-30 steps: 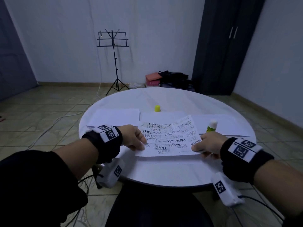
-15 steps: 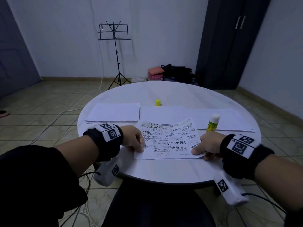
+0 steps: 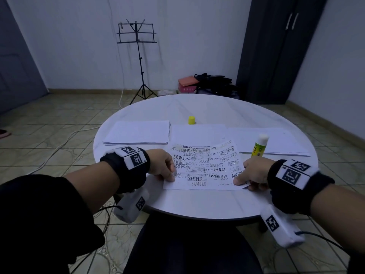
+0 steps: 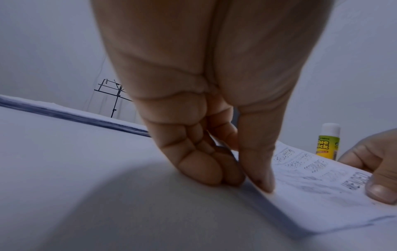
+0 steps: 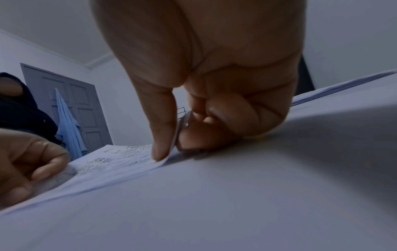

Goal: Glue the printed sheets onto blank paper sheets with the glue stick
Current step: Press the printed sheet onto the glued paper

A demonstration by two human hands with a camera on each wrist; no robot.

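Observation:
A printed sheet [image 3: 205, 169] stamped AIR MAIL and SAMPLE lies near the front of the round white table [image 3: 197, 204]. My left hand [image 3: 164, 167] pinches its left edge between thumb and curled fingers, as the left wrist view shows on the sheet [image 4: 311, 183]. My right hand [image 3: 250, 173] pinches the right edge of the sheet [image 5: 120, 159], thumb on top. An uncapped glue stick [image 3: 259, 146] stands upright just behind the right hand, on blank paper. Blank sheets [image 3: 197, 133] lie behind the printed one.
A stack of blank paper [image 3: 138, 134] sits at the table's left, more sheets [image 3: 276, 141] at the right. The yellow glue cap [image 3: 191, 120] stands behind the middle sheet. A music stand [image 3: 138, 56], bags and a dark wardrobe [image 3: 276, 46] are behind the table.
The printed sheet has come down from a lifted, curved hold to lie nearly flat on the table, both hands lowering with it while keeping their pinch.

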